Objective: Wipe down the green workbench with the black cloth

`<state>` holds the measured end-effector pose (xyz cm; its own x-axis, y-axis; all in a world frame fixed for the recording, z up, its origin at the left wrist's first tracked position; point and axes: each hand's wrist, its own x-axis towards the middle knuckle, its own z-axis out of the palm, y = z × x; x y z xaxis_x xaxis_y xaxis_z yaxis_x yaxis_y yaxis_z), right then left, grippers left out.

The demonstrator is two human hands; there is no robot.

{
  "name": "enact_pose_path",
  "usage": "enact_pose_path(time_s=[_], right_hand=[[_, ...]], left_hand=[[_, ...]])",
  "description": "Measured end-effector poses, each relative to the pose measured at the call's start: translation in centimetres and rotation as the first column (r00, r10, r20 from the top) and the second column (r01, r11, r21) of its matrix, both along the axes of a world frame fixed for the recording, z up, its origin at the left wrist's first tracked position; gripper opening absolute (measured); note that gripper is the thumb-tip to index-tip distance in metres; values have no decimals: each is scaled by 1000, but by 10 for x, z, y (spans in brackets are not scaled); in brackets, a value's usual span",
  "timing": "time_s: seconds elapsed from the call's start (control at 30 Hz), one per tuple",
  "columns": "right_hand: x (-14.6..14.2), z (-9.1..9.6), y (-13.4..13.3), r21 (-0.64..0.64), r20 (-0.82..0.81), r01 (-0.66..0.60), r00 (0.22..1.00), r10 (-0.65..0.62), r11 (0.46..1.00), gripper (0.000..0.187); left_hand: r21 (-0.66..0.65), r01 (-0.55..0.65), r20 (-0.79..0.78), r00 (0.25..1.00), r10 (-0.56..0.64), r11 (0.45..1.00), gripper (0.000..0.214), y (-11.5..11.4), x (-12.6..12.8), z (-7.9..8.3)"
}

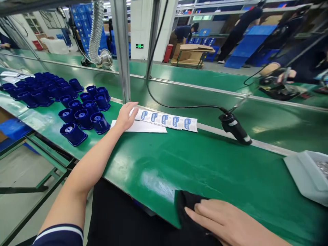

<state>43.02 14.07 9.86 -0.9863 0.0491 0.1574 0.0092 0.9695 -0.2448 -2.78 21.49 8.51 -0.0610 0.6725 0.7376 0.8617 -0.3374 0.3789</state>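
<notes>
Left hand (126,116): open, fingers flat on the label strip (167,120), grasping nothing.
Label strip: lies on green bench (179,160), beside blue cups (77,112).
Right hand (225,220): open, resting on black cloth (187,208) at bench edge.

My left hand (127,116) rests on the label strip (166,120) at the table's (205,164) far edge. Left of it stand the cups (77,112); right of it lies the scanner (234,128), with the tray (307,174) farther right. My right hand (225,220) lies on the cloth (187,205) at the near edge.
</notes>
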Motion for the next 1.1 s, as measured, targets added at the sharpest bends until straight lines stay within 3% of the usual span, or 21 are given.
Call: enact_pose_path(time_s=[0.1,0.27,0.37,0.47,0.6,0.73,0.83,0.93,1.1], right_hand=[[-36,0,-6,-8,90,-103,991,103,995,58],[-172,-6,-20,35,109,-284,954,278,958,30],[-217,-5,-34,63,128,-313,944,303,948,25],[-206,-3,-42,60,99,-312,947,306,948,25],[-117,-3,-21,-26,27,-277,960,278,960,27],[-16,-3,39,-22,10,52,999,-52,998,43],[15,-6,74,74,-11,230,973,-230,970,40],[-12,-12,81,110,-56,308,951,-303,945,34],[-140,-5,49,141,144,323,929,-342,936,26]], left_hand=[[5,6,19,1000,-6,1000,48,11,5,-2],[-41,47,-7,999,-47,998,51,20,18,-14],[-53,62,-36,997,-64,997,51,15,21,-17],[-66,67,-65,995,-71,996,52,6,19,-18],[-81,54,-77,995,-60,995,52,-2,17,-18],[-67,69,-74,995,-74,995,53,0,25,-12],[-62,86,-97,991,-92,994,55,2,32,-7],[-113,106,-202,971,-128,988,60,6,38,-9],[-176,9,-358,931,-73,984,60,21,39,-18]])
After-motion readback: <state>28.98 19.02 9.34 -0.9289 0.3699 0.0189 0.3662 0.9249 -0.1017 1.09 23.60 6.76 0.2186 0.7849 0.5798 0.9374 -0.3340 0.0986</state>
